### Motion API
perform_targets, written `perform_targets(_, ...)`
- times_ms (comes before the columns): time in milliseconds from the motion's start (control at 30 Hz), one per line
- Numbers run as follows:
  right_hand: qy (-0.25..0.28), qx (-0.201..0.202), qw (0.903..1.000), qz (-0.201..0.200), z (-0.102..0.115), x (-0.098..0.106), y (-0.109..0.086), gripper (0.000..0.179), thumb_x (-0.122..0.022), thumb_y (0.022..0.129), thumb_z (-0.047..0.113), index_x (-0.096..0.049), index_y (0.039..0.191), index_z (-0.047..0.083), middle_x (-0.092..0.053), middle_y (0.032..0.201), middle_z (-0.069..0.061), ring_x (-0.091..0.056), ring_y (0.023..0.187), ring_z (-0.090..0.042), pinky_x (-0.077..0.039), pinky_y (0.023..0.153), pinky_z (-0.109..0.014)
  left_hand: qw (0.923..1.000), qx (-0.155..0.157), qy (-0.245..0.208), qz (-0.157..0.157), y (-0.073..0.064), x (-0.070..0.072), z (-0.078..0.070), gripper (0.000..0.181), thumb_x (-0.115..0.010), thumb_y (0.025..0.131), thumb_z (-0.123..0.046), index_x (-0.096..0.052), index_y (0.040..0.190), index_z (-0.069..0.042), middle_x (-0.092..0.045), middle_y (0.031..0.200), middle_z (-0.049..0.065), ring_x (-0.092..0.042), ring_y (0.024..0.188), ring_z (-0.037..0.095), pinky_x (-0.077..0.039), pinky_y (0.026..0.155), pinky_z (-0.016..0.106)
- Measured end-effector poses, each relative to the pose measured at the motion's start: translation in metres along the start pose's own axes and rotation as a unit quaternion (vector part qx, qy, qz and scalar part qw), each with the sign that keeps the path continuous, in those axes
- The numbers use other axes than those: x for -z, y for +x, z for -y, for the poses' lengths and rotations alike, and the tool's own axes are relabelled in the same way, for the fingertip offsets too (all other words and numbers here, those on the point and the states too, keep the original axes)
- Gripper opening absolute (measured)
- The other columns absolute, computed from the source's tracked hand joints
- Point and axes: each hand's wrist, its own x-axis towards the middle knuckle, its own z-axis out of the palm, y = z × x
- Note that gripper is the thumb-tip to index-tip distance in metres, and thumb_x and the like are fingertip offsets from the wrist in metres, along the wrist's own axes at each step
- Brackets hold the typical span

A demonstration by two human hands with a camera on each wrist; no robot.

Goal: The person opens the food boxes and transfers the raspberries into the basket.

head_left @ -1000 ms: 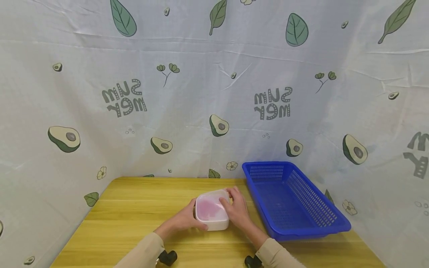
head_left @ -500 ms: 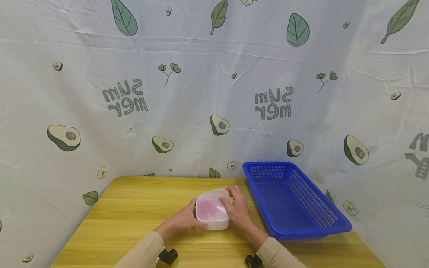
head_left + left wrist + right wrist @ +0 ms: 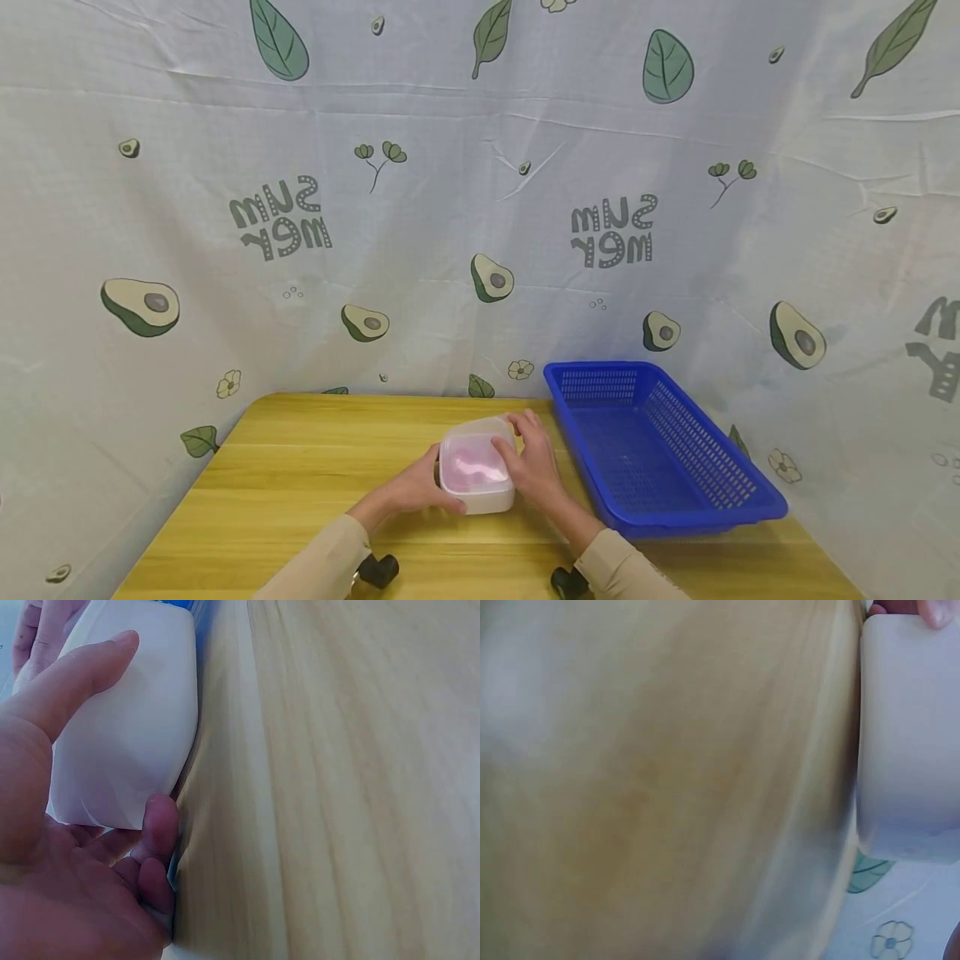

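A white, square-cornered food container (image 3: 489, 503) stands on the wooden table at mid-front in the head view. Pink shows through its translucent lid (image 3: 467, 473). My left hand (image 3: 414, 487) grips the container's left side, the thumb across the near wall; the left wrist view shows that thumb along the white wall (image 3: 127, 727) and the fingers curled at its end. At the far right corner my right hand (image 3: 534, 462) grips the lid's edge, its thumb on top. In the right wrist view the container's side (image 3: 911, 742) appears, with the right hand mostly out of frame.
A blue perforated plastic basket (image 3: 637, 450) stands right of the hands, close to the right forearm. The wooden table (image 3: 315, 450) stretches to the left. Behind it hangs a white curtain (image 3: 420, 217) printed with avocados and leaves.
The lid's far edge sits slightly higher, and the pink patch and shine on it look different. The right fingers have risen a little; the left hand stays nearly still.
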Motion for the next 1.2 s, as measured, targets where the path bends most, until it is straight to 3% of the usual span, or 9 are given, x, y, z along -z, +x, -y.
perform_targets(267,-0.022,0.034,0.9992,-0.008,0.0,-0.006,-0.004,0.028,-0.083,0.078,0.006,-0.069,0.101,0.004,-0.048,0.082,0.0,-0.046,0.08,-0.015,-0.039,0.07,-0.024,0.9994,-0.03,-0.004,0.018,0.0,0.002,0.013,0.104,-0.092,0.068,-0.016,-0.028,0.15,-0.002,-0.051,0.133,0.011,-0.05,0.116,0.022,-0.038,0.104,0.044)
perform_targets(467,-0.01,0.055,0.9982,-0.022,0.002,-0.009,-0.006,0.029,-0.083,0.078,0.005,-0.068,0.102,0.002,-0.049,0.083,-0.003,-0.047,0.08,-0.016,-0.039,0.07,-0.023,0.9996,-0.016,0.025,0.001,-0.002,0.005,0.014,0.109,-0.094,0.066,-0.019,-0.028,0.151,0.002,-0.055,0.133,0.013,-0.053,0.118,0.026,-0.037,0.107,0.051)
perform_targets(700,-0.006,0.057,0.9981,-0.023,0.004,-0.009,-0.007,0.031,-0.084,0.077,0.004,-0.065,0.102,0.002,-0.048,0.083,-0.003,-0.046,0.08,-0.014,-0.038,0.07,-0.021,0.9995,-0.01,0.025,0.013,0.0,0.011,0.015,0.11,-0.094,0.066,-0.021,-0.028,0.152,0.0,-0.055,0.133,0.01,-0.052,0.12,0.025,-0.035,0.109,0.054)
perform_targets(1000,0.013,0.061,0.9978,-0.022,0.008,-0.01,0.006,0.031,-0.083,0.08,0.005,-0.064,0.104,0.004,-0.048,0.085,-0.003,-0.047,0.08,-0.019,-0.04,0.067,-0.03,0.9983,-0.044,0.029,0.027,0.009,0.027,0.017,0.106,-0.093,0.066,-0.021,-0.03,0.15,-0.006,-0.056,0.133,0.007,-0.053,0.119,0.023,-0.038,0.105,0.047)
perform_targets(1200,0.023,0.068,0.9968,-0.035,0.013,-0.01,0.013,0.032,-0.083,0.079,0.003,-0.065,0.105,0.005,-0.049,0.084,-0.002,-0.048,0.078,-0.024,-0.04,0.064,-0.03,0.998,-0.048,0.027,0.03,0.015,0.035,0.016,0.107,-0.092,0.067,-0.02,-0.028,0.152,-0.008,-0.053,0.138,0.01,-0.053,0.122,0.025,-0.038,0.106,0.051)
